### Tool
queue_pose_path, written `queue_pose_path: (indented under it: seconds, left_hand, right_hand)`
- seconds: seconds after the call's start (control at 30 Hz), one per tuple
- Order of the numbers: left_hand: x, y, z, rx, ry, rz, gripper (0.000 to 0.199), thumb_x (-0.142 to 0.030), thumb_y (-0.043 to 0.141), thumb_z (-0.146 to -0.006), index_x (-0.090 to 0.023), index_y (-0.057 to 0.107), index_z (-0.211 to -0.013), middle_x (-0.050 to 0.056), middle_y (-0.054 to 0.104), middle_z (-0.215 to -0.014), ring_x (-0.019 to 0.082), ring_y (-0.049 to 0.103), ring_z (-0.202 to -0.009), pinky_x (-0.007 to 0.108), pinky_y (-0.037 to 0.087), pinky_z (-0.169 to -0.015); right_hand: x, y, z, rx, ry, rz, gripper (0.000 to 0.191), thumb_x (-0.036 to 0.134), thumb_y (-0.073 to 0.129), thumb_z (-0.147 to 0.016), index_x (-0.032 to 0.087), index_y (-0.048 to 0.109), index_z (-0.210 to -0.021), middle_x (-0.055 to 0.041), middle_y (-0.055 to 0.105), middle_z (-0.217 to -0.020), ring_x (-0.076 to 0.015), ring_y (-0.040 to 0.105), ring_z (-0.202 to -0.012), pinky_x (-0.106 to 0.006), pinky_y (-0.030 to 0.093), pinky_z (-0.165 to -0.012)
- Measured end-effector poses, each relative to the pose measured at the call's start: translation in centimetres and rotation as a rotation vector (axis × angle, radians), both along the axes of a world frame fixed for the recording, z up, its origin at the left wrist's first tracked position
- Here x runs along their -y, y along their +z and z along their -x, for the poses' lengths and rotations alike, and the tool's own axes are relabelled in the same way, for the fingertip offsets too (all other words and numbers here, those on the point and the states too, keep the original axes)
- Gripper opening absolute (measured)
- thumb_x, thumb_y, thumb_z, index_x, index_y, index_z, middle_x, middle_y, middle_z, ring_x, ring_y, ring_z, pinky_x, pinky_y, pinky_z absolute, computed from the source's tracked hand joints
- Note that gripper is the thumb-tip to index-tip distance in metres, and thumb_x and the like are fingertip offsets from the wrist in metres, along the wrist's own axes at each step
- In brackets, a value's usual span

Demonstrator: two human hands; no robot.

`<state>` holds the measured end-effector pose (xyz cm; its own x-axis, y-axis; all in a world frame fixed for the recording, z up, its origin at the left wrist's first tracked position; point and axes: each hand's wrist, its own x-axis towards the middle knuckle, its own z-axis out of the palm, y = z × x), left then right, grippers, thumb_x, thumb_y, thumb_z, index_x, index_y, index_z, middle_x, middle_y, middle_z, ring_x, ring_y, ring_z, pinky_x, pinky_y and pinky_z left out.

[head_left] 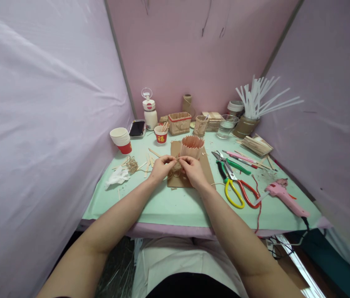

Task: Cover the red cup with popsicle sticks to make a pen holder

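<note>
Over a brown cardboard piece (205,167), my left hand (163,166) and my right hand (191,169) meet with their fingertips pinched close together. Between them is tan twine (176,171), with loops hanging below the fingers. Just behind my right hand stands a round cup shape of upright wooden sticks (192,144), its rim jagged. A tangled bundle of twine (132,164) lies left of my left hand, near loose wooden sticks (148,163) and a crumpled white tissue (117,177).
Right: pruning shears (237,166), scissors with red and yellow handles (233,182), pink glue gun (283,196) with a cord over the edge. Back: stick basket (179,124), water cup (225,128), white glue sticks (254,99), bottle (150,116). Left: stacked paper cups (121,140), phone (137,128).
</note>
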<state>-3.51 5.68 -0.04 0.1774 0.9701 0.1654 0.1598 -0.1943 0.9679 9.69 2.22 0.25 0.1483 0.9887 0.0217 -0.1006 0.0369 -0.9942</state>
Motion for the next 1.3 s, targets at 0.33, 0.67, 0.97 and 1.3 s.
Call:
queue_pose_path:
  seconds: [0.33, 0.67, 0.97, 1.3]
  left_hand:
    - [-0.2, -0.2, -0.1, 0.041, -0.006, -0.025, 0.016, -0.03, 0.064, -0.068, -0.016, 0.066, -0.076, 0.002, 0.065, -0.074, 0.014, 0.057, -0.072, 0.026, 0.045, -0.07]
    - [0.5, 0.4, 0.1, -0.086, 0.003, -0.245, 0.01, -0.023, 0.06, -0.075, -0.018, 0.069, -0.077, 0.005, 0.063, -0.085, 0.016, 0.058, -0.085, 0.024, 0.046, -0.065]
    - [0.6, 0.1, 0.0, -0.178, 0.038, -0.305, 0.011, -0.024, 0.06, -0.076, -0.018, 0.069, -0.075, 0.004, 0.063, -0.081, 0.015, 0.058, -0.081, 0.023, 0.044, -0.063]
    - [0.2, 0.0, -0.2, 0.175, 0.033, 0.175, 0.011, -0.026, 0.064, -0.064, -0.016, 0.066, -0.068, 0.002, 0.063, -0.07, 0.013, 0.056, -0.067, 0.026, 0.044, -0.062]
  right_hand:
    - [-0.3, -0.2, -0.2, 0.183, -0.168, -0.165, 0.018, 0.036, 0.064, -0.067, 0.019, 0.062, -0.071, -0.0013, 0.062, -0.072, -0.0147, 0.053, -0.066, -0.028, 0.043, -0.064]
    - [-0.2, -0.3, -0.4, 0.297, -0.174, -0.188, 0.02, 0.036, 0.06, -0.072, 0.017, 0.068, -0.074, -0.0048, 0.068, -0.075, -0.0177, 0.058, -0.069, -0.031, 0.046, -0.068]
    - [-0.6, -0.8, -0.4, 0.376, -0.183, -0.212, 0.015, 0.031, 0.057, -0.072, 0.018, 0.064, -0.071, -0.0043, 0.066, -0.075, -0.0167, 0.056, -0.068, -0.031, 0.045, -0.068]
    - [-0.4, -0.9, 0.1, 0.435, -0.158, -0.318, 0.013, 0.031, 0.054, -0.076, 0.02, 0.059, -0.071, -0.0035, 0.06, -0.077, -0.0173, 0.054, -0.071, -0.031, 0.043, -0.068]
